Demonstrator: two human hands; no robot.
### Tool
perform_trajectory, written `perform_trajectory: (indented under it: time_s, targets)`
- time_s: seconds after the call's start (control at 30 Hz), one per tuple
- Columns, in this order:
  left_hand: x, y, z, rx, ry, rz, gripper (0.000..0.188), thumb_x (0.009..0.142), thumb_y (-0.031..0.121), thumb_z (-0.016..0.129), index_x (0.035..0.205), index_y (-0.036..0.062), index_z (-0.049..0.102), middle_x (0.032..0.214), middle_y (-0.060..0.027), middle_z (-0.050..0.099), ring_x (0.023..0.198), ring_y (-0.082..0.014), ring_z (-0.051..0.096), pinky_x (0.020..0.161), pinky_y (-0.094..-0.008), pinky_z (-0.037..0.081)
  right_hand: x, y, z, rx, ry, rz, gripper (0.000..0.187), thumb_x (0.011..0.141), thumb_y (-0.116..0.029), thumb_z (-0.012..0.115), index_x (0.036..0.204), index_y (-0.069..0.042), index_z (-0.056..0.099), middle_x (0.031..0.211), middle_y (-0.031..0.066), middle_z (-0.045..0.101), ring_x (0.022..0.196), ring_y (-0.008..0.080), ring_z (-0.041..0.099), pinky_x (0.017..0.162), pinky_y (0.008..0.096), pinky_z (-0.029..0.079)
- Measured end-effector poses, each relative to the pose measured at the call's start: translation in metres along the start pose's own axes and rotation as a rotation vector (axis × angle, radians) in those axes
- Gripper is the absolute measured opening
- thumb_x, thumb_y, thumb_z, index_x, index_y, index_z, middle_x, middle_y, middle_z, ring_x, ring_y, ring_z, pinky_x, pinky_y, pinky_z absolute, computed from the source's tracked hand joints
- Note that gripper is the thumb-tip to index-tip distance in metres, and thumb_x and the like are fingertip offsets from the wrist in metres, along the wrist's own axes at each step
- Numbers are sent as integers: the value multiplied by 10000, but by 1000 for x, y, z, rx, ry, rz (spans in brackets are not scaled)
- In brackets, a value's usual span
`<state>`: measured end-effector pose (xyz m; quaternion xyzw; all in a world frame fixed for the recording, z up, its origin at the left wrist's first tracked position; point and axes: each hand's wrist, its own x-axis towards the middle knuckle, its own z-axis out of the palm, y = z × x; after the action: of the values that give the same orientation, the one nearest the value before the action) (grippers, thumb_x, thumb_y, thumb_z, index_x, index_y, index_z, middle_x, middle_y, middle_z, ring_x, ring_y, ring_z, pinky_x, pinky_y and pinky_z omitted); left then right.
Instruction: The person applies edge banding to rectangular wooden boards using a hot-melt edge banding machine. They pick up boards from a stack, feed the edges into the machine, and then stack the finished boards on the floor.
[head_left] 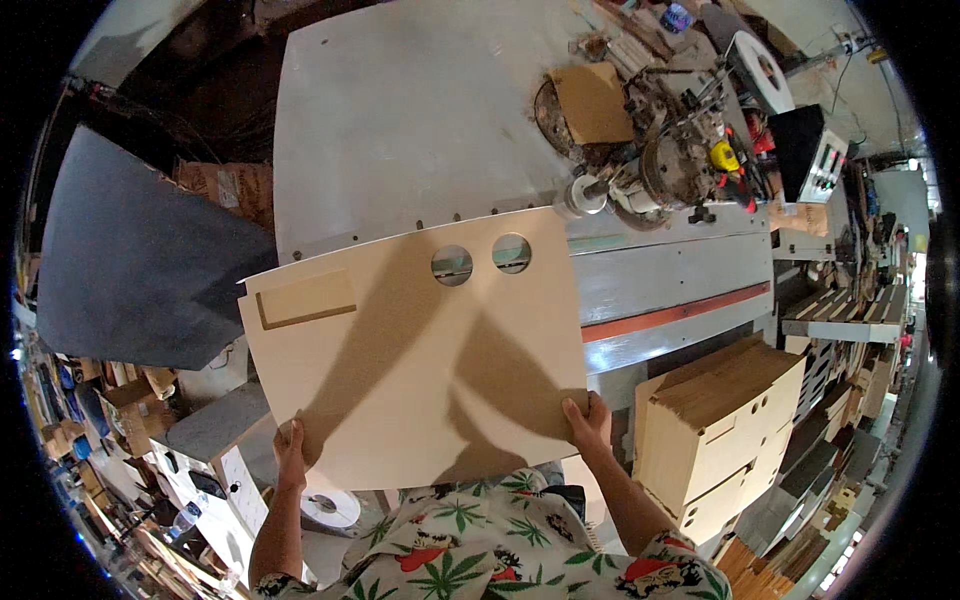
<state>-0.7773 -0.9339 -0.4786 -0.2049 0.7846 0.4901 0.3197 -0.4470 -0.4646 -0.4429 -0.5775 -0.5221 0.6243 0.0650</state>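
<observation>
A large tan board spans the space in front of me, its far edge over the front of a grey machine table. Two round holes pierce the board near its far right, and a rectangular recess lies at its far left. My left hand grips the near left corner with the thumb on top. On the right side edge, close to the near corner, my right hand pinches the board the same way. The fingers beneath it are hidden. Beyond the board's far right corner stands the machine's round spindle head.
Right of me stands a stack of similar cut boards. Machine parts and a reel of white edge tape crowd the table's far right, beside a black control box. A dark grey panel is at left.
</observation>
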Motion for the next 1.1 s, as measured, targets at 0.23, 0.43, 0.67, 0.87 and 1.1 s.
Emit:
perform_trajectory:
  time_s: [0.23, 0.43, 0.67, 0.87, 1.1]
  targets:
    - [-20, 21, 23, -215, -45, -30, 585, 936, 508, 787, 1273, 40, 683, 1176, -59, 718, 1049, -198, 683, 914, -399, 555, 37, -45, 65, -866, 366, -552, 981, 831, -438, 848, 1549, -23, 324, 1546, 283, 349, 1445, 466, 317, 1197, 621, 233]
    - [-31, 28, 42, -177, 36, -41, 586, 927, 497, 800, 1273, 41, 676, 1168, -62, 722, 1037, -203, 694, 908, -400, 559, 65, -100, 122, -1006, 431, -591, 1078, 880, -580, 726, 1641, -30, 197, 1664, 294, 208, 1562, 461, 157, 1272, 601, 121]
    - [-21, -19, 42, -358, 5, -105, 562, 920, 470, 813, 1242, 28, 683, 1148, -98, 735, 1071, -243, 703, 894, -432, 584, 91, -115, 122, -1138, 427, -638, 995, 952, -626, 612, 1609, 27, 248, 1656, 256, 261, 1567, 450, 178, 1282, 608, 103]
    - [-51, 26, 76, -487, -18, -82, 491, 953, 440, 782, 1177, 9, 709, 1137, -122, 737, 1001, -263, 724, 859, -455, 611, 108, -129, 121, -1101, 392, -708, 974, 944, -614, 625, 1593, 26, 280, 1606, 242, 325, 1547, 427, 227, 1284, 597, 120]
    - [-40, -8, 84, -623, 45, -165, 515, 957, 433, 777, 1175, -25, 695, 1150, -151, 726, 1000, -293, 725, 867, -473, 612, 119, -158, 125, -994, 389, -879, 894, 905, -528, 699, 1541, 8, 370, 1523, 223, 407, 1487, 391, 322, 1274, 610, 162]
